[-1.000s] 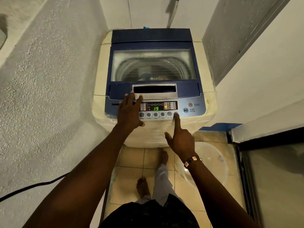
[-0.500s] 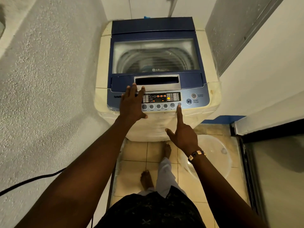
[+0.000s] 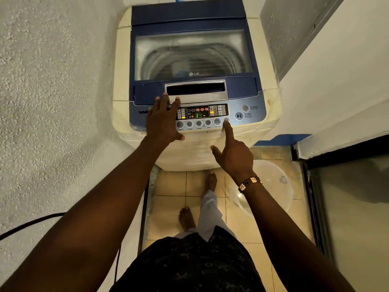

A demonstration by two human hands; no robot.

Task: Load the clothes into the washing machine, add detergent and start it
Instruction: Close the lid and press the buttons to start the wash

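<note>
With the washing machine (image 3: 189,85) lid down, the left hand (image 3: 163,121) rests flat, fingers straight, left of its display (image 3: 199,112), while the right hand (image 3: 234,153), index extended, others curled, should press the rightmost button (image 3: 226,120) squarely, then START/PAUSE (image 3: 239,116).

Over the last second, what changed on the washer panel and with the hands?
The right hand slid its index finger right along the button row, from about the fifth button to the rightmost button, which it now touches. The display went from a green 19 to orange icons only, and now shows 19 again. The left hand stayed flat on the panel's left end; the lid stayed closed.
</note>
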